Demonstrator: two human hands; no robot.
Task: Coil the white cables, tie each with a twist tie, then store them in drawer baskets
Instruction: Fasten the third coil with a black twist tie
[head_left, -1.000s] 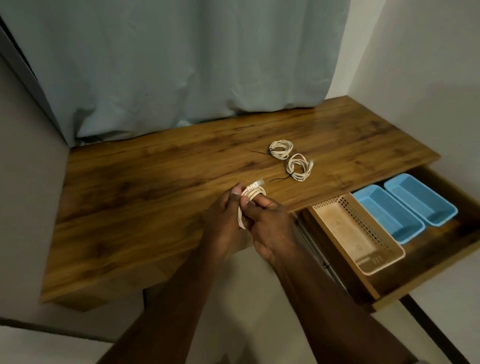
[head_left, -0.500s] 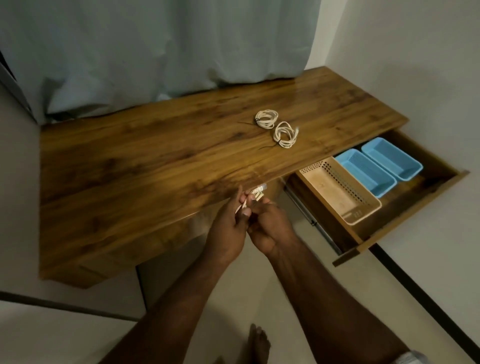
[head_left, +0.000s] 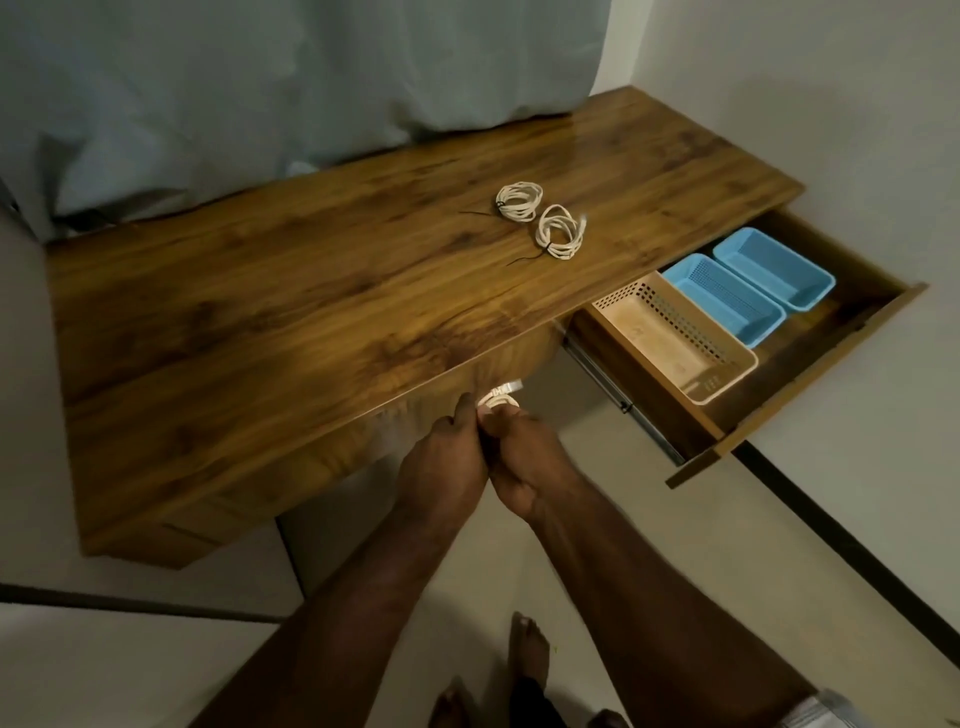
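Note:
Both my hands hold one coiled white cable (head_left: 500, 399) just in front of the desk's near edge. My left hand (head_left: 441, 467) and my right hand (head_left: 524, 457) press together around it, fingers curled; only the coil's top and a connector tip show. Two more coiled white cables lie on the wooden desk (head_left: 311, 312): the far coil (head_left: 518, 201) and the near coil (head_left: 558, 232), each with a dark twist tie sticking out to its left. The open drawer (head_left: 810, 384) at the right holds a beige basket (head_left: 675, 338) and two blue baskets (head_left: 724, 299) (head_left: 774, 267).
A pale curtain (head_left: 260, 78) hangs behind the desk. A white wall (head_left: 831, 104) runs along the right, close to the drawer front. My bare feet (head_left: 524, 670) stand on the light floor below the desk.
My hands with the coil have drawn back from over the desktop to just past its front edge. The view has tilted down and pulled away, bringing my feet into sight.

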